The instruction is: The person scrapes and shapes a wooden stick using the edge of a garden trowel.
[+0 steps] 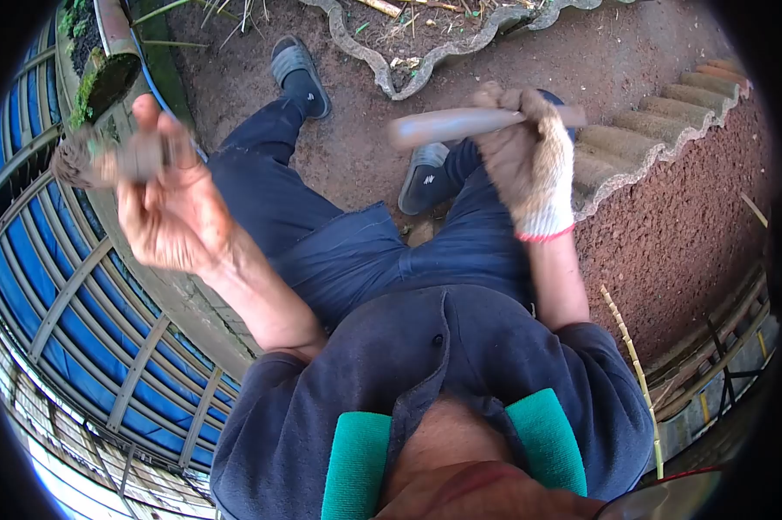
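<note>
My left hand [178, 204] is bare and raised at the left, palm toward me. Its fingers curl around a blurred grey-brown stubby piece [135, 162]. A rough, dark clump sits at that piece's outer end; its kind cannot be made out. In a soiled white knit glove with a red cuff, my right hand [529, 160] grips a long tool with a smooth, pale, blade-like end [447, 126]. That end points left, toward my left hand but well apart from it. Motion smears the tool, and a short brownish end shows past my glove on the right.
Wavy roofing sheets [659, 139] edge a bed of reddish soil [677, 234] at the right. Another wavy edging [399, 82] holds plant debris ahead. Blue sheeting behind metal bars [83, 316] stands left, beside a mossy container [105, 82]. A thin cane [633, 364] leans at the right.
</note>
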Demonstrator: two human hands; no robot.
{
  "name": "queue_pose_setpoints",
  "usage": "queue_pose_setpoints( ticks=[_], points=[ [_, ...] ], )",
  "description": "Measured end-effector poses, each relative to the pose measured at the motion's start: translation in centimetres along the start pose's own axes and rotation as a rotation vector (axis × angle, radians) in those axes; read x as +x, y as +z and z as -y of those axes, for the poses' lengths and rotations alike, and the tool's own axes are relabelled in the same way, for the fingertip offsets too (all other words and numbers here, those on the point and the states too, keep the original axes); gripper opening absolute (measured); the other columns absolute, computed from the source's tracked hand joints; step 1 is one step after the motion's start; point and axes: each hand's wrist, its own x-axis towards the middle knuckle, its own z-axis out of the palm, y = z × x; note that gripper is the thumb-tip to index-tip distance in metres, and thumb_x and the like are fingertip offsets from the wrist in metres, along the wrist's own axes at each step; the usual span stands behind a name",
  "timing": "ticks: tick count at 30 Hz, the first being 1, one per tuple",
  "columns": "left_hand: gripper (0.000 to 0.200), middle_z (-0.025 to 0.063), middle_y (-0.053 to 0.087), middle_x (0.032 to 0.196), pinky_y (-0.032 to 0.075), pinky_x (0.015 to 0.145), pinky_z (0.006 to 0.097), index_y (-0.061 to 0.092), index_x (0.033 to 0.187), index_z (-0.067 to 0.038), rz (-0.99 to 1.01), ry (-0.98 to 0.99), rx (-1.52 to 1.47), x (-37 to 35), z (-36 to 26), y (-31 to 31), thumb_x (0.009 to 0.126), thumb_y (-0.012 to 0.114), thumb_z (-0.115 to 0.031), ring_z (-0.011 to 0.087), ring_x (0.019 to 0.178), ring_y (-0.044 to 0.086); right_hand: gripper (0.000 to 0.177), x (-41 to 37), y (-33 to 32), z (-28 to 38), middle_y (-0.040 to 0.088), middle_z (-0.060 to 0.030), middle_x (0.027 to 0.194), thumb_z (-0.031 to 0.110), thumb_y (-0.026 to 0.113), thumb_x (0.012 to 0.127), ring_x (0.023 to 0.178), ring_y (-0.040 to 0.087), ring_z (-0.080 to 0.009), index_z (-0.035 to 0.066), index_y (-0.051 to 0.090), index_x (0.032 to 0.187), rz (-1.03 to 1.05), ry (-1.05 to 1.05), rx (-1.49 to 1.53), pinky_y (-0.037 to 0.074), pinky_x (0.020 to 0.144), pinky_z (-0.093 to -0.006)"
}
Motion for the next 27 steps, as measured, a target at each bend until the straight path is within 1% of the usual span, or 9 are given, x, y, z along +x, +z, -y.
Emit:
queue_pose_setpoints(
  ticks=[3,6,9,11,14,17,18,21,27],
  points=[
    [0.021,0.0204,0.066,0.105,0.063,0.077,0.0439,0.062,0.108,0.007,-0.081,-0.179,0.094,1.2,4.9,-1.6,0.088,0.056,0.002,0.0354,0.098,0.069,0.023,2.5,-3.4,1.1,0.066,-0.0143,0.095,0.015,0.062,0.091,0.082,0.067,-0.0222,-0.005,0.065,0.102,-0.22,0.013,-0.441,0.056,0.075,-0.0322],
    [0.021,0.0183,0.067,0.102,0.064,0.075,0.0432,0.062,0.106,0.009,-0.171,-0.248,0.604,0.7,13.7,-7.9,0.087,0.06,0.0,0.0309,0.084,0.071,0.028,3.7,-2.5,0.3,0.067,-0.0115,0.087,0.015,0.066,0.088,0.07,0.065,-0.0173,-0.008,0.065,0.104,-0.147,0.128,-0.814,0.054,0.064,-0.0288],
    [0.017,0.0195,0.068,0.108,0.062,0.084,0.0461,0.063,0.104,0.009,-0.299,-0.651,0.647,-0.4,19.9,-14.7,0.089,0.055,0.002,0.0312,0.09,0.07,0.03,5.0,-2.2,-2.3,0.066,-0.0095,0.087,0.017,0.066,0.088,0.067,0.066,-0.0166,-0.005,0.064,0.107,0.04,0.216,-1.103,0.053,0.061,-0.0278],
    [0.02,0.0199,0.068,0.11,0.061,0.086,0.046,0.062,0.108,0.01,-0.253,-0.69,0.714,0.2,20.7,-16.1,0.091,0.055,0.001,0.0318,0.092,0.07,0.034,5.6,-0.5,-3.6,0.068,-0.0094,0.088,0.018,0.063,0.092,0.068,0.064,-0.0138,-0.003,0.061,0.119,-0.032,0.432,-0.908,0.053,0.058,-0.0285],
    [0.023,0.0195,0.067,0.112,0.061,0.086,0.0447,0.061,0.113,0.01,-0.189,-0.702,0.704,1.8,20.2,-18.1,0.094,0.055,-0.001,0.0312,0.093,0.069,0.038,6.2,0.6,-5.6,0.067,-0.0112,0.091,0.017,0.06,0.089,0.066,0.067,-0.0156,0.001,0.059,0.124,0.026,0.308,-0.972,0.055,0.061,-0.0298],
    [0.026,0.0168,0.068,0.111,0.062,0.084,0.0421,0.06,0.119,0.009,-0.112,-0.734,0.798,2.2,19.9,-18.5,0.096,0.054,-0.002,0.0283,0.094,0.069,0.048,7.5,-0.7,-7.2,0.068,-0.0177,0.099,0.018,0.058,0.087,0.077,0.07,-0.0233,0.002,0.054,0.132,0.168,0.144,-1.459,0.058,0.072,-0.0357],
    [0.026,0.0162,0.068,0.111,0.062,0.083,0.0414,0.06,0.119,0.008,-0.09,-0.773,0.857,2.3,20.1,-18.8,0.096,0.054,-0.002,0.0278,0.094,0.07,0.051,8.1,-1.2,-7.9,0.067,-0.0224,0.11,0.019,0.056,0.085,0.097,0.068,-0.0331,0.002,0.053,0.133,0.253,-0.215,-1.904,0.054,0.087,-0.0414],
    [0.025,0.018,0.068,0.107,0.064,0.075,0.0399,0.058,0.116,0.009,-0.152,-0.797,0.886,1.8,21.1,-20.0,0.095,0.058,-0.004,0.0278,0.089,0.07,0.052,7.3,-1.9,-8.0,0.065,-0.0228,0.119,0.018,0.056,0.083,0.113,0.061,-0.0387,0.005,0.055,0.133,0.29,-0.365,-1.938,0.048,0.099,-0.0437],
    [0.04,0.0214,0.066,0.103,0.064,0.07,0.0396,0.056,0.111,0.009,-0.479,-0.791,0.831,0.1,23.1,-20.2,0.087,0.075,-0.016,0.0302,0.086,0.071,0.054,7.1,-4.7,-8.4,0.064,-0.0211,0.122,0.016,0.056,0.083,0.113,0.061,-0.0361,0.007,0.053,0.136,0.267,-0.14,-2.088,0.048,0.099,-0.0418]
  ],
)
